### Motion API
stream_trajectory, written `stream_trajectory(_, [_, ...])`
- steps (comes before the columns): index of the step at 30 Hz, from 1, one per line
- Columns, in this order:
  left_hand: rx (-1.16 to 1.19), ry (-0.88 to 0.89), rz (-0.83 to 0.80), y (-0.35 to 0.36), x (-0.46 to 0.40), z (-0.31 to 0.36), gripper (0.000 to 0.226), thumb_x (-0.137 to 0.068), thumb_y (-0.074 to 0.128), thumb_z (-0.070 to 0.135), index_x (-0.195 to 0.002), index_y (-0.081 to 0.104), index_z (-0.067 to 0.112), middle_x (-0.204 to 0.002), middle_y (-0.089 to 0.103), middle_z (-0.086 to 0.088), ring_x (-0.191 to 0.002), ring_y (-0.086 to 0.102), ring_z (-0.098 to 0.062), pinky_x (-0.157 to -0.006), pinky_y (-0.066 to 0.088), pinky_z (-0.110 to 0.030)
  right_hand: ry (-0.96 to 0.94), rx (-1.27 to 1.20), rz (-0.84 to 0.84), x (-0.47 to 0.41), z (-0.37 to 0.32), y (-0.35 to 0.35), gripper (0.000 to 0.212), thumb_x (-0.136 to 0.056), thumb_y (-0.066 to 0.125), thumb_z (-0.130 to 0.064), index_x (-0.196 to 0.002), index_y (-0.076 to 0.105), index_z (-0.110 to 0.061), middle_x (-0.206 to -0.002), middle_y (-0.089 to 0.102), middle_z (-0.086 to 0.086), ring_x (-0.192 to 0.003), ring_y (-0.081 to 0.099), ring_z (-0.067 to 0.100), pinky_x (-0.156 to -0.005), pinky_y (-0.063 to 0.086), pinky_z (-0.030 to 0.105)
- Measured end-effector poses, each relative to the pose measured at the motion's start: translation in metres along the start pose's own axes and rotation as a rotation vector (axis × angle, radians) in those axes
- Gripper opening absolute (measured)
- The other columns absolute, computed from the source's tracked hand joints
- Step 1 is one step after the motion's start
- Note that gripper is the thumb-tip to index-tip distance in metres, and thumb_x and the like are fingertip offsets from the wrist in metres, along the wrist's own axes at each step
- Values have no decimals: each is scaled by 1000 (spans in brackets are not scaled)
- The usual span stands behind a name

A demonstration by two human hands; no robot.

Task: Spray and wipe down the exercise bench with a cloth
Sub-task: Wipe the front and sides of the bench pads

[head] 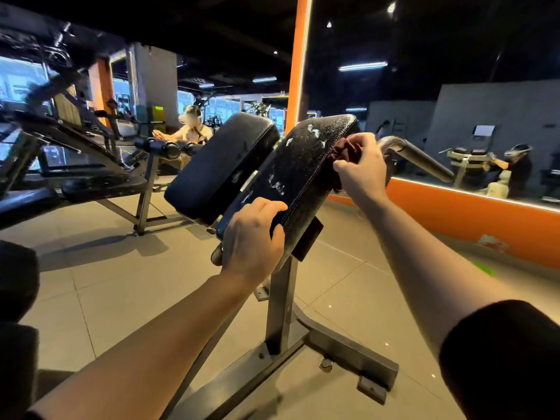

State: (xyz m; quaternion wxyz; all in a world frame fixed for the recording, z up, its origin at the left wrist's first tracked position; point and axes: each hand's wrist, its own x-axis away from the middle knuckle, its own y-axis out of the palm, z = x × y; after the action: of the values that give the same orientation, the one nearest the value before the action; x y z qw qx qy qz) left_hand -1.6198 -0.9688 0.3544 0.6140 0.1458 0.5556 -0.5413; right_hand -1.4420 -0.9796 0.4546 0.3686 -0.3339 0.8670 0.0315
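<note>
The exercise bench has two tilted black pads on a grey steel frame (281,313). The right pad (300,168) is wet, with droplets and white foam streaks on it. My left hand (253,237) grips that pad's lower near corner, fingers curled over the edge. My right hand (360,168) holds a dark maroon cloth (344,150) bunched against the pad's upper right side edge. The left pad (221,168) looks dry. No spray bottle is in view.
A grey metal handle bar (418,159) sticks out to the right behind my right hand. An orange-framed wall mirror (454,219) runs along the right. Another bench (100,183) and weight machines stand at left, where a person (194,131) sits. Tiled floor surrounds the frame.
</note>
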Motion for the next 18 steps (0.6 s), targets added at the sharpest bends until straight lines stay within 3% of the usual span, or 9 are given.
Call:
stream_trajectory(3, [13, -10, -2, 2, 1, -3, 31, -88, 62, 8, -118, 66, 15, -109, 67, -2, -96, 62, -18, -84, 54, -39, -67, 222, 59, 6, 1, 15, 37, -82, 55, -1, -116, 53, -16, -117, 51, 11, -102, 48, 22, -82, 36, 22])
stream_trajectory(6, [4, -16, -10, 2, 2, -4, 33, -89, 60, 8, -121, 65, 15, -112, 66, -2, -98, 61, -18, -84, 52, -38, -112, 260, 59, 32, 10, 30, 28, -82, 56, -5, -107, 54, -18, -109, 48, 6, -100, 51, 27, -86, 42, 32])
stream_trajectory(10, [22, -70, -39, 0, 2, -2, 37, -91, 47, 8, -123, 63, 19, -115, 65, 1, -101, 59, -18, -89, 50, -40, -220, 277, 12, 89, 21, 44, 26, -78, 58, -3, -93, 47, -21, -99, 41, -1, -90, 44, 21, -70, 32, 22])
stream_trajectory(15, [158, -117, -146, -15, 10, -4, 50, -87, 34, 18, -130, 59, 18, -126, 62, -1, -114, 56, -16, -100, 47, -40, -230, 229, -334, 143, 24, 35, 22, -76, 64, -8, -86, 49, -20, -96, 45, -5, -85, 47, 14, -72, 45, 18])
stream_trajectory(18, [184, -112, -170, -22, 23, -9, 40, -95, 41, 11, -132, 55, 19, -127, 59, -1, -114, 52, -10, -102, 46, -33, -153, 136, -112, 108, 14, 22, 25, -79, 63, -5, -97, 51, -17, -103, 46, 0, -89, 45, 10, -79, 41, 11])
